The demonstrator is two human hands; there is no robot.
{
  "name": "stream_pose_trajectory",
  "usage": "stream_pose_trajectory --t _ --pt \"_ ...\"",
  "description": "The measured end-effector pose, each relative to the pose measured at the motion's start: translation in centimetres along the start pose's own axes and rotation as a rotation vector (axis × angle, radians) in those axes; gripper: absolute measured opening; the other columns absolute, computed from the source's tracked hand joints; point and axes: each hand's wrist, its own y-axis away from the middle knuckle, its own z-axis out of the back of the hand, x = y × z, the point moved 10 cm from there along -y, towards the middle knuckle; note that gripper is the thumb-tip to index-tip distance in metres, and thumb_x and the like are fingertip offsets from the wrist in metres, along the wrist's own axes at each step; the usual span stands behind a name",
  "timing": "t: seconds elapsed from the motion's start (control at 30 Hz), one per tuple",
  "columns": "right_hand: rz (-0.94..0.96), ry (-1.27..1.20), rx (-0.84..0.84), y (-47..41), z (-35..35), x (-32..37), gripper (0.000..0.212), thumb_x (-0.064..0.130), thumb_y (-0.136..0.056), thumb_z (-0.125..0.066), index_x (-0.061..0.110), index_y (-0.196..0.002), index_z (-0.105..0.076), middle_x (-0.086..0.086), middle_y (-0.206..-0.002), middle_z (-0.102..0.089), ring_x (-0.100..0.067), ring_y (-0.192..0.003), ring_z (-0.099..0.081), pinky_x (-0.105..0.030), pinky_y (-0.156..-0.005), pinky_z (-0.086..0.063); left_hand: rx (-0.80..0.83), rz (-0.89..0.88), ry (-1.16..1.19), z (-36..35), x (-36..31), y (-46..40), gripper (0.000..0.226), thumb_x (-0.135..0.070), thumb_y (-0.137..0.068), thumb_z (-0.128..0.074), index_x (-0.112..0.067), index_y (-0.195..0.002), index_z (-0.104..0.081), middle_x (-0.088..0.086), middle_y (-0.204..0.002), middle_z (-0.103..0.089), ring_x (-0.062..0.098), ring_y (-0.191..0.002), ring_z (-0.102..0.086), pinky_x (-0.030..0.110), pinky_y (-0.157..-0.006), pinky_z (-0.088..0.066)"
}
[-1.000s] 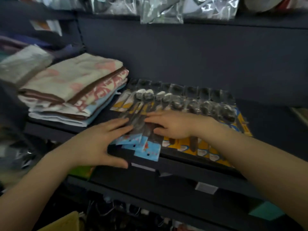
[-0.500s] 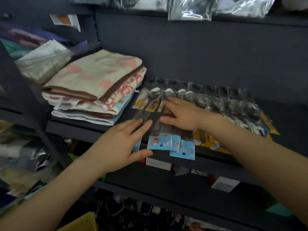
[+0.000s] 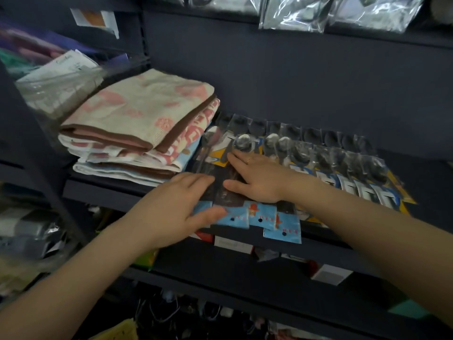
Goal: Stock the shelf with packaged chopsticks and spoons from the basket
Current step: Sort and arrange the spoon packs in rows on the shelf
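Head view: both hands [image 3: 255, 177] flat over blue-carded packets [image 3: 259, 217], contents obscured.

A dark back wall [image 3: 306, 77] stands behind dark blue shelves [image 3: 103, 192] — one above, more below. Folded towels [image 3: 137, 126] sit at the left. Shiny bags [image 3: 338, 13] hang up top — dim light.

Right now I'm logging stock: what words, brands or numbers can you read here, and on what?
None reads clearly.
Blue header cards of the packs: fish picture and dots, print too small.
Shelf-edge tag: blurred.
White tag lower right: blurred.
Clear packet at left: faint print, unreadable.
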Motion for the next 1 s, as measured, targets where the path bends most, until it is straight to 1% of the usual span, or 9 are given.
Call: stream_pose_trajectory --t 0.13,0.27,0.33,0.5,0.6,0.7,0.77,0.87,1.0 --pt "0.023 -0.003 -0.027 0.2 0.3 1.1 0.076 0.06 -0.093 -0.021 0.016 -0.152 0.0 -0.008 -0.161 0.003 -0.022 -0.148 -0.004 -0.035 -0.121 -0.008 -0.077 0.075 0.184 0.9 0.4 -2.2 0.087 -0.078 -0.076 -0.014 -0.02 -0.137 -0.035 -0.002 -0.136 -0.041 0.014 -0.124 -0.041 0.028 -0.096 -0.037" --pt "0.032 -0.014 -0.296 -0.7 4.6 -1.5 0.05 0.044 -0.096 -0.037 0.014 -0.133 -0.05 -0.01 -0.14 -0.048 -0.027 -0.129 -0.045 -0.04 -0.107 -0.036 0.055 0.189 -0.027 -1.6 0.7 -5.1 0.06 -0.047 -0.095 -0.025 -0.018 -0.146 -0.013 0.014 -0.156 -0.009 0.031 -0.142 -0.014 0.04 -0.115 -0.02" --pt "-0.068 -0.129 -0.378 -1.8 6.4 -4.9 0.037 0.031 -0.097 -0.042 0.009 -0.121 -0.059 -0.013 -0.127 -0.059 -0.031 -0.118 -0.053 -0.04 -0.098 -0.043 0.107 0.238 -0.068 -2.4 0.8 -5.6 0.059 -0.044 -0.097 -0.024 -0.018 -0.148 -0.007 0.019 -0.156 -0.002 0.033 -0.144 -0.005 0.039 -0.116 -0.013" --pt "-0.186 -0.2 -0.235 -5.9 5.0 -6.2 0.028 0.015 -0.095 -0.044 0.002 -0.117 -0.056 -0.019 -0.122 -0.059 -0.034 -0.11 -0.056 -0.036 -0.087 -0.046 0.076 0.181 -0.021 -2.2 0.8 -5.1 0.059 -0.043 -0.097 -0.026 -0.014 -0.147 -0.013 0.009 -0.157 -0.009 0.022 -0.145 -0.005 0.029 -0.116 -0.007" --pt "-0.238 -0.3 -0.312 -6.8 5.9 -6.9 0.028 0.006 -0.089 -0.049 0.002 -0.113 -0.063 -0.016 -0.117 -0.064 -0.031 -0.109 -0.059 -0.033 -0.089 -0.049 0.097 0.155 0.016 -2.5 0.9 -4.7 0.062 -0.045 -0.097 -0.026 -0.013 -0.148 -0.012 0.004 -0.158 -0.008 0.018 -0.145 -0.003 0.028 -0.117 -0.004" --pt "-0.286 -0.665 -0.407 -6.4 6.8 -8.5 0.019 0.0 -0.086 -0.052 0.003 -0.091 -0.07 -0.007 -0.074 -0.063 -0.017 -0.069 -0.058 -0.028 -0.065 -0.048 0.079 0.124 0.093 -1.9 0.5 -4.5 0.064 -0.048 -0.095 -0.029 -0.016 -0.148 -0.013 -0.001 -0.157 -0.012 0.013 -0.144 -0.007 0.023 -0.114 -0.007" --pt "-0.313 -0.793 -0.436 -6.5 6.7 -8.9 0.018 -0.001 -0.087 -0.053 0.002 -0.092 -0.07 0.0 -0.063 -0.053 -0.01 -0.057 -0.047 -0.024 -0.055 -0.041 0.067 0.133 0.16 -1.3 0.6 -4.3 0.065 -0.05 -0.093 -0.033 -0.02 -0.147 -0.014 -0.004 -0.156 -0.015 0.01 -0.142 -0.014 0.021 -0.112 -0.014" --pt "-0.271 -0.656 -0.464 -7.1 6.7 -7.4 0.021 0.004 -0.09 -0.051 0.002 -0.1 -0.07 -0.006 -0.084 -0.063 -0.019 -0.078 -0.059 -0.024 -0.07 -0.042 0.111 0.136 0.192 -1.4 0.6 -4.1 0.067 -0.053 -0.091 -0.035 -0.028 -0.148 -0.008 -0.008 -0.157 0.001 0.012 -0.143 -0.011 0.027 -0.112 -0.019" --pt "-0.185 -0.495 -0.482 -6.7 7.9 -6.6 0.03 0.006 -0.093 -0.048 0.005 -0.119 -0.06 -0.015 -0.119 -0.064 -0.027 -0.112 -0.058 -0.026 -0.088 -0.043 0.224 0.105 0.078 -2.8 0.3 -4.0 0.071 -0.055 -0.092 -0.029 -0.026 -0.148 0.003 -0.004 -0.157 0.017 0.012 -0.144 0.011 0.027 -0.115 0.0"
